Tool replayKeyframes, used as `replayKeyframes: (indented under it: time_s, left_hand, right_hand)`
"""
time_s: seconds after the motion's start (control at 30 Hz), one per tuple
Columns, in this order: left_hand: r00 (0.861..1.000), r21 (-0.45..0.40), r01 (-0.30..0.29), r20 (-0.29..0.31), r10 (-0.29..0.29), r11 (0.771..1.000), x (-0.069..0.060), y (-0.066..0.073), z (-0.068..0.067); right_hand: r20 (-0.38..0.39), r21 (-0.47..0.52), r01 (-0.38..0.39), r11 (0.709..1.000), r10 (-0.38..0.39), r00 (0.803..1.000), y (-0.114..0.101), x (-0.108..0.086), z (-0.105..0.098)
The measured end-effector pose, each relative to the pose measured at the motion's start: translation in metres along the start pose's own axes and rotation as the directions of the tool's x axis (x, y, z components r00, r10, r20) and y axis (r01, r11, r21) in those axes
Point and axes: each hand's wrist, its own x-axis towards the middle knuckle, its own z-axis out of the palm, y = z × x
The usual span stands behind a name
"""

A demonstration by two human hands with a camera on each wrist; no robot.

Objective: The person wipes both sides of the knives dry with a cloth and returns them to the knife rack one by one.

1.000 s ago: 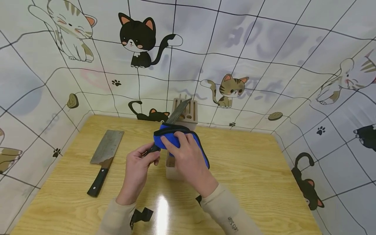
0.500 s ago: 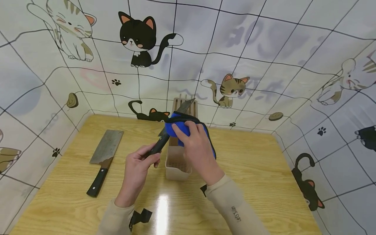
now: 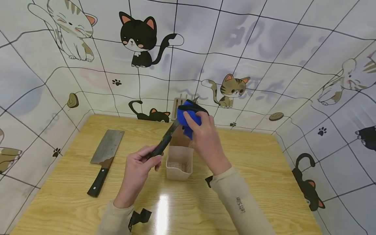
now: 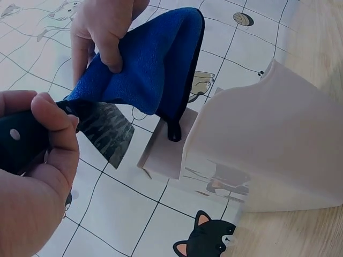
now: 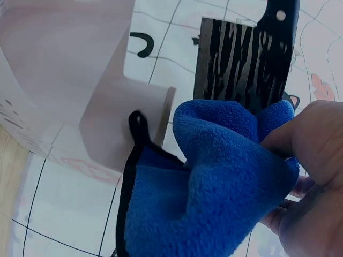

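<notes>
In the head view the left hand (image 3: 139, 169) grips the black handle of a knife (image 3: 160, 147), its blade slanting up and right. The right hand (image 3: 208, 140) pinches a blue cloth (image 3: 188, 117) with black edging round the blade; only the tip pokes out beyond it. Dark and light streaks mark the bare part of the blade (image 5: 230, 64) in the right wrist view. A black loop hangs from a corner of the cloth (image 4: 144, 64) in the left wrist view. Below the knife stands a beige holder (image 3: 179, 163) with slots at its back end.
A cleaver (image 3: 107, 148) with a black handle lies on the wooden table (image 3: 249, 182) at the left. Behind the table rises a wall covering (image 3: 188, 65) printed with cats and grid lines.
The right hand and the cloth have moved up and right along the blade toward its tip, uncovering the part near the handle. The left hand has hardly moved.
</notes>
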Motion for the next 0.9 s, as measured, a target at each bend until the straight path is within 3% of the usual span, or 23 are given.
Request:
replayKeyframes:
  time_s: [0.33,0.7,0.9]
  left_hand:
    - [0.996,0.029,0.027,0.086,-0.03,0.999,-0.003,0.002,0.002]
    - [0.993,0.092,0.026,0.114,-0.037,0.995,0.0,0.006,0.001]
    - [0.993,0.098,0.05,0.098,-0.059,0.994,0.001,0.009,-0.001]
  right_hand:
    - [-0.043,0.095,-0.03,0.995,0.034,0.998,0.003,0.004,-0.001]
    - [-0.025,0.127,0.058,0.99,-0.055,0.998,-0.013,-0.005,0.003]
    - [-0.008,0.119,0.104,0.987,-0.103,0.995,-0.024,-0.008,0.001]
